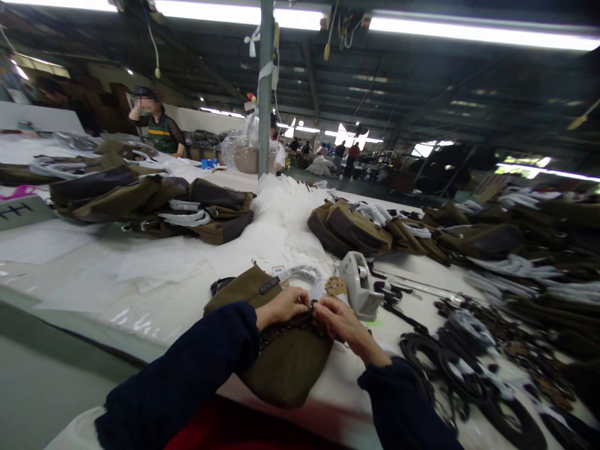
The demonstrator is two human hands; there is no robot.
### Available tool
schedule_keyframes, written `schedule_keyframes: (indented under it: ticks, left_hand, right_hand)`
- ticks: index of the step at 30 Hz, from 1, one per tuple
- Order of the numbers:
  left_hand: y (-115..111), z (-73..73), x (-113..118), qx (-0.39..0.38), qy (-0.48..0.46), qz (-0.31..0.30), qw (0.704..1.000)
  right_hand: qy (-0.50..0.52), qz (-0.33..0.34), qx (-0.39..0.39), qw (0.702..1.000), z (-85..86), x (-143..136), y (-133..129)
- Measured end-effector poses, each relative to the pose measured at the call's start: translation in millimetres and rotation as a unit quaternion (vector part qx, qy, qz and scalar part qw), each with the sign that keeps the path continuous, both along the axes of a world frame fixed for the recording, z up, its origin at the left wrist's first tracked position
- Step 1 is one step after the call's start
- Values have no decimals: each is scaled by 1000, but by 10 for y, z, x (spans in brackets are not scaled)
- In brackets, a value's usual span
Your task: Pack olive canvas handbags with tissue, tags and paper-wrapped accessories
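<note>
An olive fabric handbag (291, 369) lies on the white table in front of me, its rounded end toward my body. Its handle (304, 272) is wrapped in white, and a dark leather tab (269, 285) shows on the far side. My left hand (289, 305) rests on the bag's upper part, thumb and fingers pinched together. Opposite it, my right hand (338, 317) pinches at the same spot, fingertips almost touching the left ones. Between them is a small dark piece (314, 304) at the bag, too small to make out.
A grey tape dispenser (360, 284) stands just beyond my right hand. Black coiled straps (462, 375) lie at right. Piles of olive bags (210, 212) sit left and right, with white paper sheets (154, 259) between. A green post (265, 94) rises behind; a person (162, 128) sits far left.
</note>
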State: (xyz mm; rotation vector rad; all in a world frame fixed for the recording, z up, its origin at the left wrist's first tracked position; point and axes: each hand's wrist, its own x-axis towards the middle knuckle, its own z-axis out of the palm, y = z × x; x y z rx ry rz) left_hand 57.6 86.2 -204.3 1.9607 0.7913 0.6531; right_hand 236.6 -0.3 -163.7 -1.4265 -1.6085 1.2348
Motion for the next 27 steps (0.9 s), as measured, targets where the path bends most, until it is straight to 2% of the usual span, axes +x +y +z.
schedule_keyframes:
  ticks: [4,8,16,27]
  left_hand:
    - [50,-45,52,-20,-14,9,1000]
    - [65,-55,52,-50,-32,6,998]
    - [56,-58,30,-87,-62,0,994]
    - [33,-58,21,-102,-84,-8,991]
  right_hand:
    - [-126,19,36,991,-46,41,114]
    - [-161,19,46,986,-57,74,166]
    - [-169,28,4,985,-63,133,102]
    - [-191,23,30,981,-30,117,142]
